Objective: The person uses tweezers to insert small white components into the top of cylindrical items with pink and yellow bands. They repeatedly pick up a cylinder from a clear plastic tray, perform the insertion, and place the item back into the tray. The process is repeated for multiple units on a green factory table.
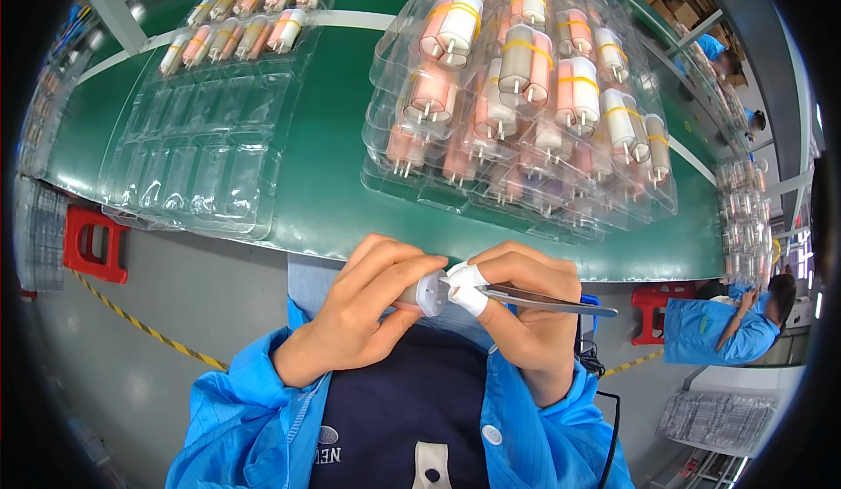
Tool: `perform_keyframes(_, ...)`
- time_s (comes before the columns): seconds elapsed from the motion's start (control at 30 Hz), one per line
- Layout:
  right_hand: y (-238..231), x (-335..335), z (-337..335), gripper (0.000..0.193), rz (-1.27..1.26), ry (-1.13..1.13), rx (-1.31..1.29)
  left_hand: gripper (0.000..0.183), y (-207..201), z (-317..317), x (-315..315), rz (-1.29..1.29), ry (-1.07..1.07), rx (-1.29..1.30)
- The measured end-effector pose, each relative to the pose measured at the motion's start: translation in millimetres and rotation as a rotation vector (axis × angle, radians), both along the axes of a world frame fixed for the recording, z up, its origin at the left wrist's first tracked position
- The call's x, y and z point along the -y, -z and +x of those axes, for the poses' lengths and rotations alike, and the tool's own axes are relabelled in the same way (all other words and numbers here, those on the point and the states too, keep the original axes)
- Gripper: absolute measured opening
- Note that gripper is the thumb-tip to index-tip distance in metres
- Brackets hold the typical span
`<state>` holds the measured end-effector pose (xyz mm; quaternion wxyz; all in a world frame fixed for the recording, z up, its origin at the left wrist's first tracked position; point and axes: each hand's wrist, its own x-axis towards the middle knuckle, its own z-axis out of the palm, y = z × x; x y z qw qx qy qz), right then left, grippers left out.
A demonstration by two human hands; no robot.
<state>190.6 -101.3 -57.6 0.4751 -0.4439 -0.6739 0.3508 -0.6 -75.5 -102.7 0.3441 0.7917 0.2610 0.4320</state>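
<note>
Green benchtop [324, 173] is stretching away just beyond both hands, its near edge bowing across the view. Nearest, over the wearer's lap, the left hand [363, 301] is holding a small cylinder [430, 294] sideways, thumb and fingers closed around its wall, with the pale end facing the right hand [533, 272]. That hand is pinching metal tweezers [552, 303] between a thumb and forefinger wearing white finger covers [469, 301]; the blunt end is pointing away from the left hand, while the tips are hiding among the fingers, so whether they are touching the cylinder cannot be told. Judging by its smooth wall, the cylinder is looking light, stiff and slightly slippery, and its end face is probably the fragile part, so the side wall is offering the safest hold. The tweezers are looking slim and springy, suiting a pinch along the shank. Farther out, ahead and right of the hands, stacked transparent trays [382, 143] are holding bundled cylinders [517, 60] in pink, white and grey, yellow bands [578, 79] binding them. Ahead and left, another transparent tray [166, 182] is carrying similar ones in its far rows. Well right of the hands, a co-worker [727, 327] in blue is sitting near a red stool [650, 314].
</note>
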Motion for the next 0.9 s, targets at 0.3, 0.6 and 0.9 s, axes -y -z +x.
perform_keyframes(0.3,5.8,0.9,-0.5,0.010,-0.087,0.007,-0.444,0.051,-0.6,0.3,3.8,-0.389,0.141,0.321)
perform_keyframes(0.6,10.5,5.1,-3.8,0.013,-0.059,0.044,-0.454,0.051,2.4,0.2,4.3,-0.599,0.232,0.425)
perform_keyframes(0.9,8.7,4.7,-5.0,0.013,-0.030,0.038,-0.418,0.058,4.5,0.7,8.0,-0.815,0.264,0.523)
